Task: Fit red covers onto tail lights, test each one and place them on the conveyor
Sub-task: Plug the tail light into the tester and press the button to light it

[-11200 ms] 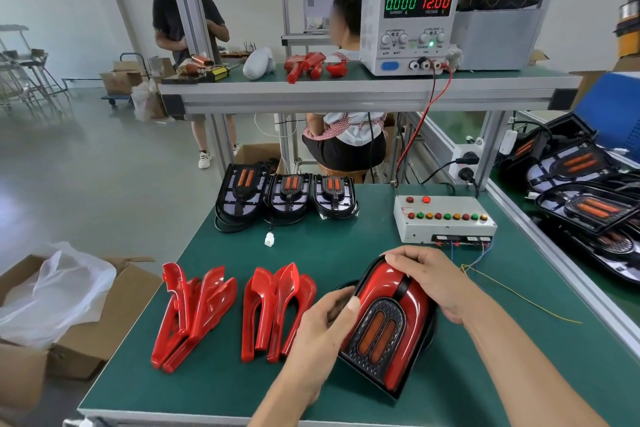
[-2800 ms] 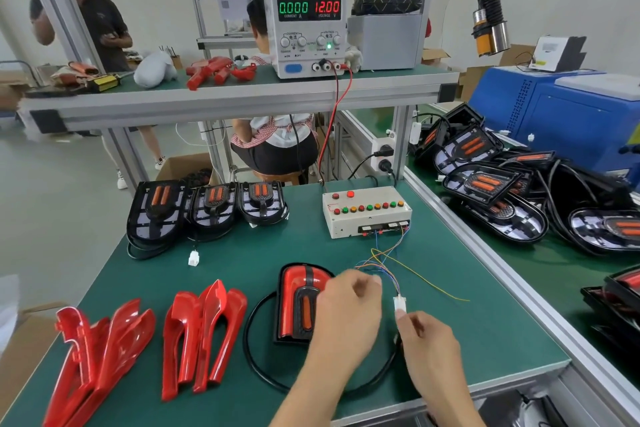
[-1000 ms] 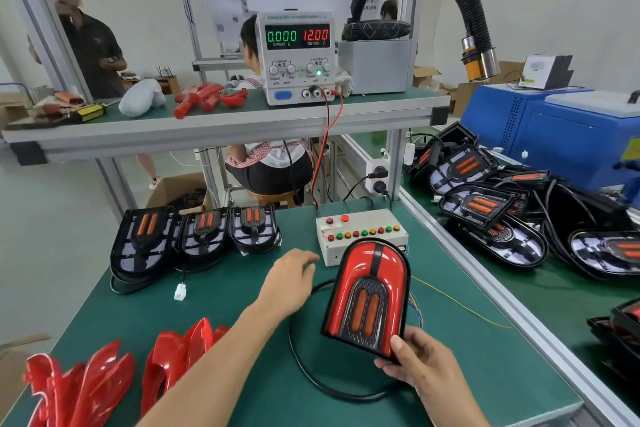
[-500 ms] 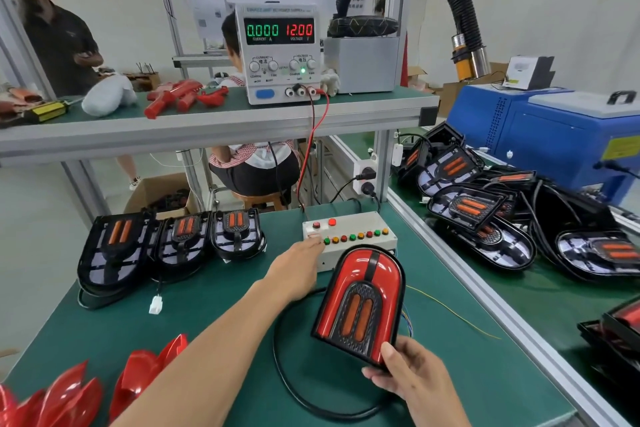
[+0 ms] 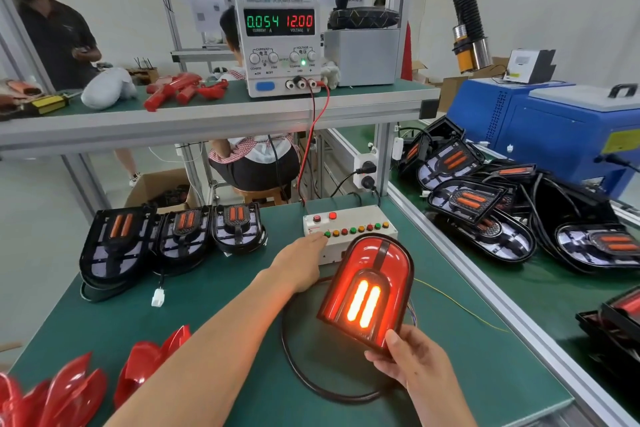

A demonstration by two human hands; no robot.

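Since half a second ago the tail light (image 5: 367,291) has lit up: its two bars now glow bright orange and the red cover around them shines, where before they were dull. The supply display (image 5: 280,21) has gone from 0.000 to 0.054 on the green side; red side reads 12.00.

We hold the tail light by its bottom edge with our right hand (image 5: 410,362), thumb over the front rim, fingers curled behind, at about 5 o'clock on the green bench (image 5: 214,288). It stands tilted upright, just in front of the button box (image 5: 349,230).

Our left hand (image 5: 301,262) reaches to 12 o'clock, fingers extended, fingertips on the leftmost green button of the box's row.

Its black cable (image 5: 294,360) loops on the bench below the light. Three uncovered lights (image 5: 169,236) sit in a row at 10 o'clock. Loose red covers (image 5: 76,395) lie at 8 o'clock. More lights (image 5: 485,204) are piled on the conveyor (image 5: 554,295) at 3 o'clock.
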